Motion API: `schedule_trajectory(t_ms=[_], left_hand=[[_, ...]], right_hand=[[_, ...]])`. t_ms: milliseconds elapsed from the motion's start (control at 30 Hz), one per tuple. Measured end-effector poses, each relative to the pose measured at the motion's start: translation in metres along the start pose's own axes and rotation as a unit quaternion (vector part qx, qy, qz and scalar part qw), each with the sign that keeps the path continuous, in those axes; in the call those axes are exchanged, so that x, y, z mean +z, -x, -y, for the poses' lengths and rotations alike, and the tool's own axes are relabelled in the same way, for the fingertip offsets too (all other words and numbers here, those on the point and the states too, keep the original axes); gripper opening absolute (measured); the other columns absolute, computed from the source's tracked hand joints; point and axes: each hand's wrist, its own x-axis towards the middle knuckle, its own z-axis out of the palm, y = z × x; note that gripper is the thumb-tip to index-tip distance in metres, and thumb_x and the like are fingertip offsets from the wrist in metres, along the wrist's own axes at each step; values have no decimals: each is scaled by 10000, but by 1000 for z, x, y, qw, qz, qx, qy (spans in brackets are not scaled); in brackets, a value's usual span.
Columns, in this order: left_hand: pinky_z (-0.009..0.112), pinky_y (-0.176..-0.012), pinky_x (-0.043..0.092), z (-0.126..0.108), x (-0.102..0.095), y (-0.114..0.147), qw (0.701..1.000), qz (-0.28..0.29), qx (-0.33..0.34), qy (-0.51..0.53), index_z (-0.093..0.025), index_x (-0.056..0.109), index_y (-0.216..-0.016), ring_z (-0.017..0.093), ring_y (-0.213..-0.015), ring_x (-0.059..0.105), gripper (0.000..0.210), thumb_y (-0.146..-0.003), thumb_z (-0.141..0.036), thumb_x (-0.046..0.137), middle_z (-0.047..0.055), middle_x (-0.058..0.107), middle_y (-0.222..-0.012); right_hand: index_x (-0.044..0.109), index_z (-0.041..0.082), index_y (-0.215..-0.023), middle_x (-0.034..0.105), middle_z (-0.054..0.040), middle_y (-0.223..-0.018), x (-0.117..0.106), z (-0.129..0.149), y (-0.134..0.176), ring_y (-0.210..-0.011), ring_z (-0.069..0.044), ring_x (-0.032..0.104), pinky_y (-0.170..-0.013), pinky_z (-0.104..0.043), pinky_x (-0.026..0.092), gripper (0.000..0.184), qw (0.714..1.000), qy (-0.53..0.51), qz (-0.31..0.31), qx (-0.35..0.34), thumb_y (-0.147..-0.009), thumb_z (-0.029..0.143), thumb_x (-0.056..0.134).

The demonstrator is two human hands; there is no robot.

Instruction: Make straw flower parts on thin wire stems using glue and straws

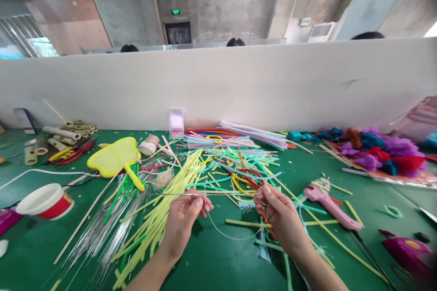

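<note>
Silvery wire (164, 194) runs sideways, apparently pinched in closed fingers (195, 207) of left hand (182, 219) and right hand (280, 211)

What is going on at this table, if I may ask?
A person is working over the green table with both bare hands. The left hand pinches a thin wire. The right hand is held opposite; exactly what it grips is hard to tell. A fine pale thread sags between them. Yellow-green strips lie beside the left hand, and a pink glue gun lies beyond the right.
</note>
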Motion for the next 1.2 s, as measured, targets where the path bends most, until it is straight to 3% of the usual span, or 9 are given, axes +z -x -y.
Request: schedule_trajectory(t_ms=[333, 700, 1000, 1200], left_hand=[[238, -661, 509, 4, -3, 9, 996, 46, 78, -5, -229, 741, -870, 145, -740, 618, 200, -960, -273, 568, 28, 700, -844], [278, -726, 512, 1, -3, 10, 995, 39, 86, -33, -237, 705, -841, 156, -759, 613, 183, -962, -222, 569, 9, 664, -808], [228, -643, 497, 8, -6, 4, 999, -40, -8, 13, -212, 747, -748, 137, -726, 611, 189, -911, -253, 662, 25, 697, -837], [204, -635, 479, 5, -6, -6, 991, -116, -43, 55, -196, 718, -600, 144, -730, 615, 225, -820, -236, 701, 15, 645, -673]], right_hand=[[722, 200, -688, 595, -23, -680, -4, -2, 3, -641, -134, 501, -569, -234, 420, 332, 999, 38, 26, -25, -807, 507, 767], [730, 206, -710, 588, -22, -687, -5, -1, 4, -641, -131, 502, -559, -227, 421, 309, 998, 45, 32, -41, -848, 481, 733], [721, 202, -729, 604, -26, -685, -5, -1, 6, -649, -140, 501, -576, -244, 415, 356, 993, 90, 49, -60, -894, 513, 672], [723, 209, -824, 625, -23, -756, -10, -5, 7, -666, -139, 521, -593, -250, 427, 324, 990, 124, 34, -58, -919, 509, 645]])
